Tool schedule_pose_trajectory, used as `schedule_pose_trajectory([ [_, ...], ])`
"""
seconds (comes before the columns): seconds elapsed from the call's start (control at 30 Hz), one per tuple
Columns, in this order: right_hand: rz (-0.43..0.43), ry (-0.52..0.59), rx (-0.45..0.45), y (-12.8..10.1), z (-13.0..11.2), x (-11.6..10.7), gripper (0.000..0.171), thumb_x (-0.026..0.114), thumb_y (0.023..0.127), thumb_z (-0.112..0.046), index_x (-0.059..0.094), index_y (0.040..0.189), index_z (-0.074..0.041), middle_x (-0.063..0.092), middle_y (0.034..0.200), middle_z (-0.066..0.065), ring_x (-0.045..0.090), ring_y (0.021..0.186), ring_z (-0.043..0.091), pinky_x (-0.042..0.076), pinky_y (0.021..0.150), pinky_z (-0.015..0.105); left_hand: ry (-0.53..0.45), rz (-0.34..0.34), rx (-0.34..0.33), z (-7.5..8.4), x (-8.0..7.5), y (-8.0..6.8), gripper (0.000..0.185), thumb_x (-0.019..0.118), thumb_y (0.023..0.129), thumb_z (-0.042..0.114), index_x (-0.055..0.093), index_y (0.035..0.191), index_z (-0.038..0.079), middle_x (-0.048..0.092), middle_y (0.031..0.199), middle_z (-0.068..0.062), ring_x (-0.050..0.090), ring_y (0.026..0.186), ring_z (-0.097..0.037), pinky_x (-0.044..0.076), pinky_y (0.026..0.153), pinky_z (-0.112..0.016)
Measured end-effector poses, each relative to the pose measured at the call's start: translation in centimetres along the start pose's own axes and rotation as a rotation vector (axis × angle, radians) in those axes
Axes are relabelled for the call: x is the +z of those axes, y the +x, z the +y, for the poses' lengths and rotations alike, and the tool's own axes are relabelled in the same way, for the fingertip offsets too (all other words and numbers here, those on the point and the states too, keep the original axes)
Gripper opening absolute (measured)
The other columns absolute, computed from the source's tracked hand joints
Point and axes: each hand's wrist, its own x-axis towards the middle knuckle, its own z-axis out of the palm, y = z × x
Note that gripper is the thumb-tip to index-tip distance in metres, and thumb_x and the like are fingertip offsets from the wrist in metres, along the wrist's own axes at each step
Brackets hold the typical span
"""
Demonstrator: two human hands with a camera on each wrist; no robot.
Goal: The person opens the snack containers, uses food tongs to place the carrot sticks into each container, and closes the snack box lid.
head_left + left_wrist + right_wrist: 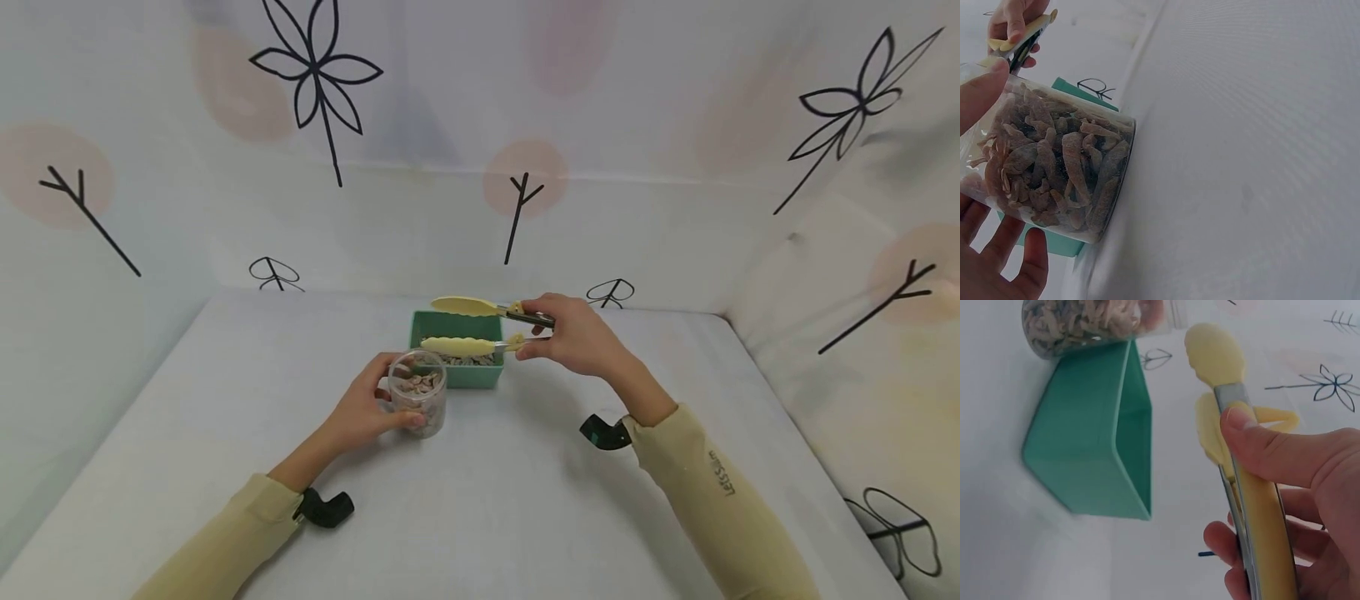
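- Head view is showing the left hand (360,412) curling its fingers round a clear jar (418,403) that is standing on the white table (525,500), filled with pale brown strips.
- Right hand (581,337) is gripping yellow tongs (468,327), their arms standing apart, over a green box (459,357) just behind the jar.
- Writing on the right sleeve (720,492) is reading roughly "LetsSun"; the letters are small.

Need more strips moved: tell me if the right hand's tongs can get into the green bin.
Probably yes: the tongs in the right hand hover open over the green bin, whose top is uncovered; the jar stands beside it.
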Motion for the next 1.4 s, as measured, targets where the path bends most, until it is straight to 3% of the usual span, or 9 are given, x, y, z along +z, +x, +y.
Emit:
schedule_pose_trajectory([
  [0.17,-0.008,-0.083,0.07,0.3,0.6,0.2,0.073,0.087,0.078,-0.03,0.057,0.139,-0.002,0.064,0.119,0.009,0.063,0.097,0.025,0.051,0.081,0.042,-0.017,0.002,-0.012,0.0,0.3,-0.1,0.081,0.091,0.074,0.02,0.045,0.141,0.014,0.056,0.131,-0.005,0.051,0.115,-0.023,0.049,0.085,-0.045],
  [0.43,-0.044,-0.217,0.084,0.8,1.5,1.0,0.073,0.086,0.078,-0.033,0.057,0.139,-0.004,0.064,0.123,0.009,0.066,0.098,0.025,0.052,0.077,0.041,-0.021,0.004,-0.028,0.1,0.5,-0.1,0.084,0.09,0.074,0.012,0.043,0.144,0.01,0.054,0.133,-0.012,0.05,0.116,-0.026,0.048,0.085,-0.048],
  [0.67,-0.103,-0.313,0.09,1.3,1.4,1.1,0.074,0.086,0.078,-0.036,0.058,0.139,-0.004,0.064,0.125,0.01,0.066,0.095,0.021,0.053,0.075,0.039,-0.009,-0.011,-0.034,3.5,-0.1,-0.5,0.078,0.086,0.076,0.005,0.043,0.14,-0.002,0.053,0.131,-0.023,0.051,0.114,-0.029,0.048,0.086,-0.05],
  [0.73,-0.125,-0.351,0.08,1.6,1.2,1.0,0.075,0.086,0.078,-0.037,0.058,0.139,-0.005,0.064,0.126,0.01,0.065,0.093,0.02,0.053,0.073,0.038,-0.006,-0.013,-0.037,3.7,-0.2,-0.6,0.078,0.086,0.076,0.004,0.042,0.14,-0.003,0.053,0.131,-0.024,0.051,0.114,-0.03,0.048,0.086,-0.051],
  [1.03,-0.277,-0.507,0.085,3.9,-0.5,0.9,0.072,0.085,0.078,-0.038,0.059,0.14,-0.012,0.06,0.13,0.009,0.06,0.112,0.029,0.051,0.085,0.047,-0.008,-0.003,-0.017,0.1,0.3,0.0,0.085,0.088,0.075,0.008,0.041,0.145,0.005,0.051,0.136,-0.019,0.049,0.118,-0.029,0.049,0.084,-0.046],
  [1.23,-0.34,-0.49,0.134,5.2,-1.5,1.9,0.072,0.085,0.079,-0.039,0.058,0.141,-0.014,0.062,0.127,0.006,0.061,0.105,0.024,0.052,0.081,0.042,-0.017,-0.003,0.003,-0.3,0.3,0.1,0.082,0.09,0.075,0.018,0.044,0.142,0.011,0.054,0.134,-0.011,0.05,0.117,-0.024,0.049,0.085,-0.043],
  [1.4,-0.35,-0.472,0.148,6.0,-1.4,2.6,0.073,0.084,0.079,-0.04,0.057,0.142,-0.016,0.061,0.129,0.006,0.059,0.11,0.024,0.051,0.086,0.042,-0.008,-0.004,0.01,-0.2,0.2,0.1,0.081,0.09,0.075,0.02,0.044,0.142,0.012,0.054,0.133,-0.008,0.05,0.116,-0.024,0.049,0.083,-0.042],
])
